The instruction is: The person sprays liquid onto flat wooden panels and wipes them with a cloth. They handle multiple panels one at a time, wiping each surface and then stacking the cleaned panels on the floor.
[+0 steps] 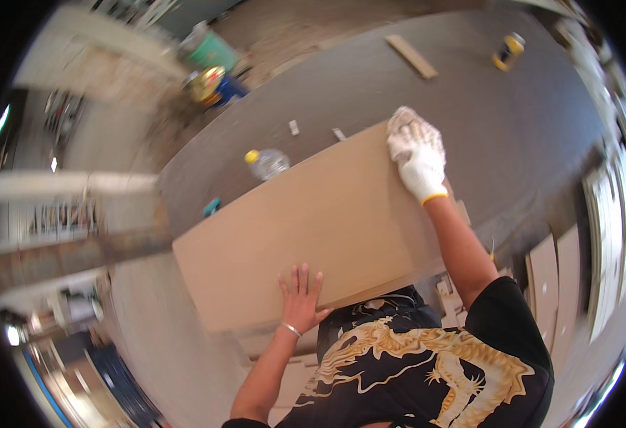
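Observation:
A large tan rectangular board [313, 221] lies across the table in front of me, its near edge close to my body. My left hand [301, 298], bare with a bracelet at the wrist, rests flat on the board near that edge, fingers spread. My right hand [421, 158] wears a white knit glove with a yellow cuff and reaches to the board's far right corner. Under its fingers is what looks like a crumpled off-white rag [401, 123], pressed on the corner. The fingertips blend into the cloth.
On the dark table [470, 128] beyond the board are a clear bottle with a yellow cap [267, 164], a teal object [211, 207], a narrow wood strip [411, 57] and a yellow-black container [508, 51]. Buckets [211, 51] stand past the far left edge; panels [543, 274] stand at right.

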`<state>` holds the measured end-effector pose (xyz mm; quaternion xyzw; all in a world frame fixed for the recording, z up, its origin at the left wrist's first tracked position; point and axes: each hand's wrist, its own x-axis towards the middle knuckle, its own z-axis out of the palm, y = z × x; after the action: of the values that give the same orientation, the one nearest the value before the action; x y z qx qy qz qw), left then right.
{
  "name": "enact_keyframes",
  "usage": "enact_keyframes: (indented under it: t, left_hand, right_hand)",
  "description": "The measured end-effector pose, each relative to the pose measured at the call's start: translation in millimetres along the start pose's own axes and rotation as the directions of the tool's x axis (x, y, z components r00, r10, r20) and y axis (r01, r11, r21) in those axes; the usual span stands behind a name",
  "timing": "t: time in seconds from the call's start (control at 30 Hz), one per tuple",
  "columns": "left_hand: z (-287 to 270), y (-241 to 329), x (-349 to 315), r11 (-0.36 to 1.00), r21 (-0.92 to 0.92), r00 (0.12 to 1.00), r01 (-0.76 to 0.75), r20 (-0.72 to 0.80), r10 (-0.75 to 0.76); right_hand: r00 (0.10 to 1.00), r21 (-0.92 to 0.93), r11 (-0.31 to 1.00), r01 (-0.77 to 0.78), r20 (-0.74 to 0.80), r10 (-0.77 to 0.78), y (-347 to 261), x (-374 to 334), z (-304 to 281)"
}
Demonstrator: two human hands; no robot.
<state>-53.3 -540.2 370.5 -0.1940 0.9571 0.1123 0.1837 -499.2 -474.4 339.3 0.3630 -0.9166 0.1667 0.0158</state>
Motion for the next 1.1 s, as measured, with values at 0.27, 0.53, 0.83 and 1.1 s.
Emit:
enact_keyframes:
  t: [0.27,0.53,0.83,1.1]
  left_hand:
    - [-3.6,14.0,-2.1,0.991,-0.071,0.993,0.118,-0.009,-0.118]
    - [3.0,27.2,-25.8,0.885,-0.233,0.895,0.403,-0.104,-0.434]
    - [14.1,23.8,-26.2,0.881,-0.264,0.891,0.394,-0.127,-0.436]
    - [24.0,29.3,-27.9,0.880,-0.262,0.862,0.396,-0.222,-0.455]
  right_hand:
    - [0.862,0.115,0.867,0.485,0.105,-0.496,-153.3,-2.1,49.2]
    - [0.589,0.307,0.588,0.748,0.100,-0.802,-345.3,-29.6,117.9]
    - [0.293,0.355,0.287,0.890,0.038,-0.955,-572.3,-68.0,190.8]
    - [-0.193,0.429,-0.184,0.884,-0.023,-0.981,-555.5,-159.6,126.3]
